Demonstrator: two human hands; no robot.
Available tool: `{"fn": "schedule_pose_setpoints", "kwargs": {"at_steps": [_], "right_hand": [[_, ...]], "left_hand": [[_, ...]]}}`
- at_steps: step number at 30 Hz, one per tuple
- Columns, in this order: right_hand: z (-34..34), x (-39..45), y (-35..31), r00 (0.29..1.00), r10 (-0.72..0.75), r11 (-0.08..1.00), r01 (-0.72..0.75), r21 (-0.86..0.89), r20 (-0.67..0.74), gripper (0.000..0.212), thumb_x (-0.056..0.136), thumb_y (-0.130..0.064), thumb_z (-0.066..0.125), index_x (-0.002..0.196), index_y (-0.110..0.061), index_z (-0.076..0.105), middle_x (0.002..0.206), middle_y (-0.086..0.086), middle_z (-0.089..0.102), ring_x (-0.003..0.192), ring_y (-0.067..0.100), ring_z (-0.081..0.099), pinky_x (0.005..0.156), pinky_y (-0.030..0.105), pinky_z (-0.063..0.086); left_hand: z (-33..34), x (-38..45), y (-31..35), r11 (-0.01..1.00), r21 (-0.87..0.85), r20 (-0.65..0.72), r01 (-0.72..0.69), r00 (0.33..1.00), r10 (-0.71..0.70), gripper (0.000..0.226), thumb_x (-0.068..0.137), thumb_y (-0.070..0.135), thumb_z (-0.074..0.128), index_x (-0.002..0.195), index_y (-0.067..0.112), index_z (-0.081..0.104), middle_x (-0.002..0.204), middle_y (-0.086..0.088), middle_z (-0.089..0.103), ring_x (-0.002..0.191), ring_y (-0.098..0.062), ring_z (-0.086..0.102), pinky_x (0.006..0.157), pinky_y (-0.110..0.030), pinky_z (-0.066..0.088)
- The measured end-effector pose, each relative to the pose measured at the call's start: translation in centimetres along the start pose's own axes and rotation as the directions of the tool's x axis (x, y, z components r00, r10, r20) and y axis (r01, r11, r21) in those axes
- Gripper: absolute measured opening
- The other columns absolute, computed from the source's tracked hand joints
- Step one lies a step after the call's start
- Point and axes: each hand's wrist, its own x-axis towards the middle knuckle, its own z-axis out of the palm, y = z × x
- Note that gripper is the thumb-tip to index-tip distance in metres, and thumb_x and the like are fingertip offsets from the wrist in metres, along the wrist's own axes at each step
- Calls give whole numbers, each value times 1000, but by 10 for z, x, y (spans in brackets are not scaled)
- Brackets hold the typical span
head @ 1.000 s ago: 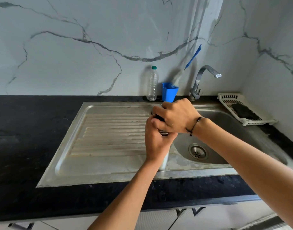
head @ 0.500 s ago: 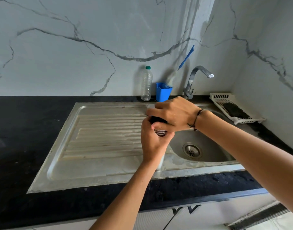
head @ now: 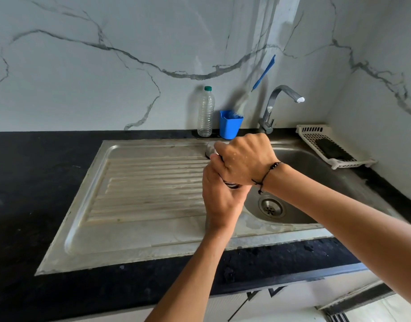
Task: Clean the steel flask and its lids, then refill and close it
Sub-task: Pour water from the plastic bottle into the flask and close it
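A: Nearest us, both forearms reach in over the black counter. See the left hand? It's wrapped round the body of the steel flask, fingers curled tight, holding it upright over the seam where the drainboard meets the sink.

B: And the right hand?

A: Clamped down over the top, fingers curled round the lid. I can't see the lid itself, only a sliver of ribbed steel between the 2 hands. Whether it's being screwed on or off, I can't tell.

B: Will it slip?

A: I'd guess it could. There are droplets on the back of the right hand, so the steel is probably wet and slick. It's rigid though, won't dent under a squeeze, and if it's filled it'll be fairly heavy. Best grip is what's there: 1 hand full around the barrel, the other on the lid's edge.

B: What's behind?

A: A small steel cap on the sink rim just beyond the knuckles, maybe the other lid. Then a plastic bottle, a blue cup holding a brush, the tap, and a white basket at the far right.
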Motion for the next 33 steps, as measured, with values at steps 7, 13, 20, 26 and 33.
{"fn": "schedule_pose_setpoints", "kwargs": {"at_steps": [7,13,20,26,33], "right_hand": [[5,0,34,877,-468,837,402,371,105,65,91,-63,24,104,-12,62,72,6,59,50,28,52,40,32,41],[21,10,37,799,-592,692,569,444,-101,32,94,-43,35,91,-15,50,68,8,53,47,30,49,39,37,41],[21,1,33,911,-409,826,397,400,-60,25,82,-35,39,78,-14,52,59,3,47,34,29,42,37,24,32],[19,-3,35,934,-356,822,296,486,33,54,85,-57,17,92,-16,51,74,-2,49,46,25,40,44,22,15],[79,6,72,926,-148,453,-249,856,348,62,94,-61,20,80,-15,60,72,3,63,76,25,61,74,38,49]], "left_hand": [[-14,1,-1,983,-134,152,129,982,-108,51,62,45,69,104,24,49,94,2,63,82,-4,62,66,-14,48],[-15,8,-6,979,-122,248,161,960,-127,49,54,41,68,98,32,49,85,11,62,78,1,62,66,-20,51],[-3,5,-5,981,114,132,156,977,-170,54,50,48,62,91,13,60,73,14,59,70,11,59,53,-6,40],[-7,8,-3,976,51,161,212,963,-218,49,56,41,75,99,33,52,87,15,68,85,-3,66,69,-30,57],[-2,2,10,971,27,68,239,968,-240,56,60,42,70,109,24,53,97,3,67,91,-2,66,76,-15,48]]}}
